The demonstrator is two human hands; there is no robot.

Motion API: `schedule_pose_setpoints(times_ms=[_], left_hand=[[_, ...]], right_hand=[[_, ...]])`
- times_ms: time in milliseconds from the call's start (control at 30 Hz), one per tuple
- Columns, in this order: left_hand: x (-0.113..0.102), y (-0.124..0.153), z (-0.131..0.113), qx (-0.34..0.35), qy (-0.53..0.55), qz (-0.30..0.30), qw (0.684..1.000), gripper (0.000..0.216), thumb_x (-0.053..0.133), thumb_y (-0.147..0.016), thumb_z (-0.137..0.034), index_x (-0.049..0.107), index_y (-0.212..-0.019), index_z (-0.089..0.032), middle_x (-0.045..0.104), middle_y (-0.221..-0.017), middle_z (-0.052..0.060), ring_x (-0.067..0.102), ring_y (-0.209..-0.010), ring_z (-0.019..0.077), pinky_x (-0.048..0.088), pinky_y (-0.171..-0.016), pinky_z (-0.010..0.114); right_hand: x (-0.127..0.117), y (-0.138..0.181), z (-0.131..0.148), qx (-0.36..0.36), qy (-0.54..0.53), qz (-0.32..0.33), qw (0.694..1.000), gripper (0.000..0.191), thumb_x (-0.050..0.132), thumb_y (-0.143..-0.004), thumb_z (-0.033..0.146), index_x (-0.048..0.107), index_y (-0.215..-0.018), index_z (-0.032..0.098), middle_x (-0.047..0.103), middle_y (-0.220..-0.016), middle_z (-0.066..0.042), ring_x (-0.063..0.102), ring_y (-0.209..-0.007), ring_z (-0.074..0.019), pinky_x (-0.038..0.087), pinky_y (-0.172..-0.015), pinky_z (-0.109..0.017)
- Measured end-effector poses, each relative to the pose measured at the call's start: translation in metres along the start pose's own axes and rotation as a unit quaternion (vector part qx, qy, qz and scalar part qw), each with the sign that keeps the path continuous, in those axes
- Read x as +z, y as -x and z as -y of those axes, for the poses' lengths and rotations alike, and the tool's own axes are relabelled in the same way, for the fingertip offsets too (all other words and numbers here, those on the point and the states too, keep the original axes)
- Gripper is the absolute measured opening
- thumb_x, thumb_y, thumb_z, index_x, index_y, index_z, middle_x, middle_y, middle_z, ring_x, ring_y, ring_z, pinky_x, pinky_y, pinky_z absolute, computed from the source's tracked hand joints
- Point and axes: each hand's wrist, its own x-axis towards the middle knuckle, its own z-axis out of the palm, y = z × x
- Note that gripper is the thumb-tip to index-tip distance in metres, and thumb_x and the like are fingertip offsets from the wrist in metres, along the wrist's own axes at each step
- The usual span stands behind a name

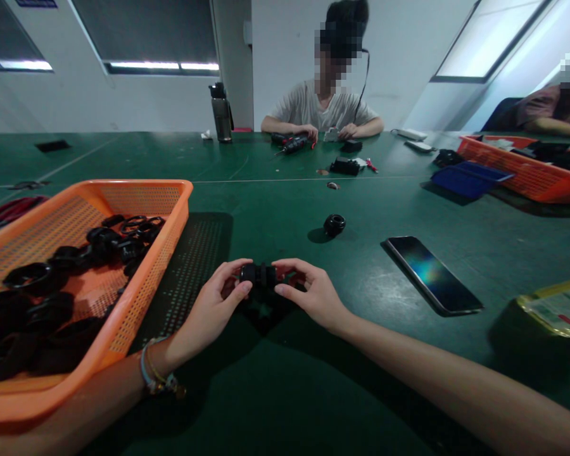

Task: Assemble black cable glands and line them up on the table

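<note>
My left hand (213, 304) and my right hand (308, 292) meet over the green table (275, 380), each pinching one end of a small black round part (259, 274). Both hands have their fingers curled onto it. A beaded bracelet circles my left wrist. Another black round part (334, 224) lies alone on the table just beyond my hands. To my left stands an orange mesh basket (137, 278) holding several more black ring-shaped parts (52, 297).
A dark phone (432, 273) lies to my right, a yellow-edged packet (555, 307) further right. Across the table a person sits with tools; another person is at far right behind an orange tray (527, 171) and a blue tray (468, 177). A bottle (221, 113) stands at the far side.
</note>
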Motion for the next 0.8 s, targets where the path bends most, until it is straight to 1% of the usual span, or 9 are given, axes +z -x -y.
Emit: schedule_pose_setpoints(times_ms=[333,567,800], left_hand=[[0.0,-0.0005,0.0008,0.003,0.003,0.003,1.0,0.039,0.052,-0.076,-0.035,0.054,-0.11,-0.017,0.058,-0.095,0.005,0.055,-0.067,0.0139,0.049,-0.065,0.029],[0.0001,-0.0007,0.0025,0.004,-0.002,-0.001,1.0,0.038,0.053,-0.077,-0.034,0.054,-0.111,-0.017,0.059,-0.09,0.004,0.056,-0.065,0.0133,0.05,-0.064,0.028],[0.0002,-0.0003,0.0019,0.005,-0.001,0.0,1.0,0.038,0.053,-0.076,-0.034,0.054,-0.11,-0.018,0.06,-0.094,0.005,0.056,-0.065,0.0132,0.051,-0.065,0.029]], right_hand=[[-0.0003,-0.0001,-0.002,0.009,0.002,-0.001,1.0,0.029,0.066,-0.072,0.022,0.065,-0.1,0.021,0.067,-0.094,-0.003,0.061,-0.085,-0.0167,0.049,-0.074,-0.033],[-0.0001,-0.0002,-0.002,0.02,-0.001,-0.003,1.0,0.029,0.067,-0.071,0.023,0.066,-0.1,0.021,0.068,-0.094,-0.004,0.063,-0.085,-0.0172,0.05,-0.076,-0.034],[0.0001,-0.0006,-0.0007,0.02,-0.005,-0.005,1.0,0.028,0.067,-0.072,0.023,0.067,-0.099,0.021,0.069,-0.092,-0.004,0.063,-0.084,-0.0165,0.05,-0.075,-0.034]])
